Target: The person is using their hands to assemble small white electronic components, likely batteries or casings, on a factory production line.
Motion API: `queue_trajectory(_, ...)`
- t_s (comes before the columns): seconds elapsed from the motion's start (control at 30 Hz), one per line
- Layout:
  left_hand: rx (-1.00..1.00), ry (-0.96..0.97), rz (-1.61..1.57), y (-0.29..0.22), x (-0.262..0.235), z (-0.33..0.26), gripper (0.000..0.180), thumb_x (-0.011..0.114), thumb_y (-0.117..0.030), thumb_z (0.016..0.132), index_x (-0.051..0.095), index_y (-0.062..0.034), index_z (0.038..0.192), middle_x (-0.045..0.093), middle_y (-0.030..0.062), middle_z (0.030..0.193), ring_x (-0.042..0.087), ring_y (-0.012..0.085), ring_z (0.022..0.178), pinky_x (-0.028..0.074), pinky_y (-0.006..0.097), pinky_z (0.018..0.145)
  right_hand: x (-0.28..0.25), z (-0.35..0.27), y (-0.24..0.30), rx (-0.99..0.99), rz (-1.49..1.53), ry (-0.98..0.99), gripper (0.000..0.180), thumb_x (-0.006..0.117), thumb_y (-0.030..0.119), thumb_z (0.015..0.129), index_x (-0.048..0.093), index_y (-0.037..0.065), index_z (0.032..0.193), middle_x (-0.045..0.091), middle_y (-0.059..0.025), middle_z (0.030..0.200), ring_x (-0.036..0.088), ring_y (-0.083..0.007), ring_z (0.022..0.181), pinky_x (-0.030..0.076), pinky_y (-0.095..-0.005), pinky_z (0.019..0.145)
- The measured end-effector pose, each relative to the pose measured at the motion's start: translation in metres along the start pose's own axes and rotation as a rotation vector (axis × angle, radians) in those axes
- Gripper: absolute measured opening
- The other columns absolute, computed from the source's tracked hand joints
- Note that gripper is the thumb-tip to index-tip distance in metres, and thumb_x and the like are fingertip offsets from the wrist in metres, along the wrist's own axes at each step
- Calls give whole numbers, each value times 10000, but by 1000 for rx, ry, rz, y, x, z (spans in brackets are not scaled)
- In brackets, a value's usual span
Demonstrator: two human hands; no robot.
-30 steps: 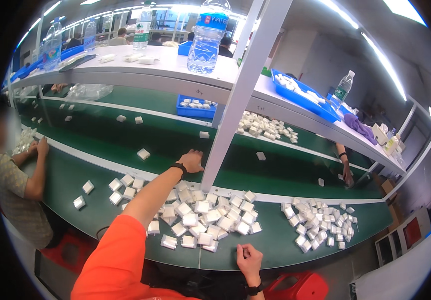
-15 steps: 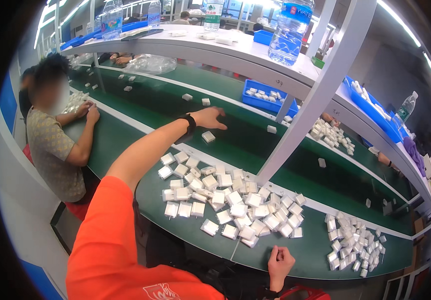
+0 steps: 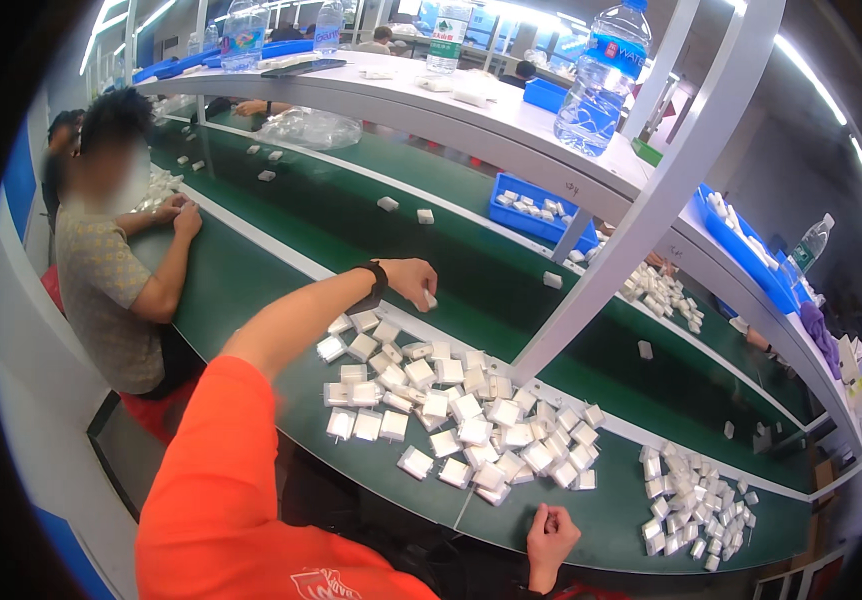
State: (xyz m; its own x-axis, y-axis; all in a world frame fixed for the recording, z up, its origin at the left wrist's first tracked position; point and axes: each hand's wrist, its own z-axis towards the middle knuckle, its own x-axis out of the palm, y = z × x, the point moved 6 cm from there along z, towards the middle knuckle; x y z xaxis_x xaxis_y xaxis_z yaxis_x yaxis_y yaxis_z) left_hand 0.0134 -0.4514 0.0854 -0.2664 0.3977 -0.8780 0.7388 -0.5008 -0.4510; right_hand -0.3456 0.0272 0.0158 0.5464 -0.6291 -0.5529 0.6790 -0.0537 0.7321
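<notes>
A slanted white post (image 3: pixel 641 210) rises just right of the left hand (image 3: pixel 413 280), between it and the blue bin (image 3: pixel 541 212) of small white parts beyond. Overhead, a white shelf (image 3: pixel 511 130) carries clear water bottles (image 3: pixel 599 80); a second blue tray (image 3: pixel 751 250) of white pieces sits further right along it. Far left of the grip, a seated co-worker (image 3: pixel 111 270) handles white pieces. Below the left hand lies a heap of small white square adapters (image 3: pixel 451 420) on the green work surface (image 3: pixel 251 290), with a smaller heap (image 3: pixel 696 510) well to the right. The left hand, wrist in a black band (image 3: pixel 376 275), is curled around one white adapter (image 3: pixel 430 299) at its fingertips, above the conveyor edge. The right hand (image 3: pixel 549 535) rests as a closed fist near the bench's near edge, and whether it holds anything cannot be told.
</notes>
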Motion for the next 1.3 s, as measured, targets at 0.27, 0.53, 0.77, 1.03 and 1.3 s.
queue_trajectory(0.27, -32, -64, 71, -14, -70, -105, 863, 835, -634, 900, 632, -49, 1500, 688, 183, 1413, 704, 300, 1189, 587, 420, 1014, 5, 3, -4, -11, -61, 35, 223, 805, 101, 950, 668, 7, 802, 410, -33, 543, 370, -148, 477, 277, -357, 495)
queue_trajectory(0.53, 127, 39, 44, -1, -2, -131, 543, 803, -321, 941, 690, -2, 1366, 722, 184, 1289, 744, 328, 1094, 605, 441, 965, 6, 5, 6, -60, -127, 37, 232, 787, 100, 973, 655, 15, 801, 413, -40, 561, 367, -152, 492, 276, -363, 506)
queue_trajectory(0.77, 150, -57, 116, 6, 31, -128, 697, 844, -298, 857, 646, 6, 1452, 691, 183, 1338, 571, 333, 1321, 539, 436, 1100, 3, 0, 10, -87, -146, 32, 218, 797, 115, 969, 668, 27, 817, 438, -53, 569, 388, -173, 478, 289, -371, 497)
queue_trajectory(1.03, 199, -82, 158, 1, 28, -115, 586, 904, -333, 801, 730, -1, 1252, 717, 149, 1186, 662, 317, 1170, 569, 420, 1015, 5, -1, 9, -73, -135, 14, 250, 771, 118, 1001, 649, 9, 813, 386, -28, 575, 330, -126, 522, 240, -364, 516)
queue_trajectory(1.3, 175, -241, -112, -13, -8, -165, 532, 933, -216, 807, 725, -33, 1260, 674, 109, 1236, 698, 252, 1109, 599, 388, 970, 1, -7, 5, -97, -167, 18, 221, 800, 124, 972, 671, 32, 817, 445, -65, 581, 395, -186, 487, 289, -386, 497)
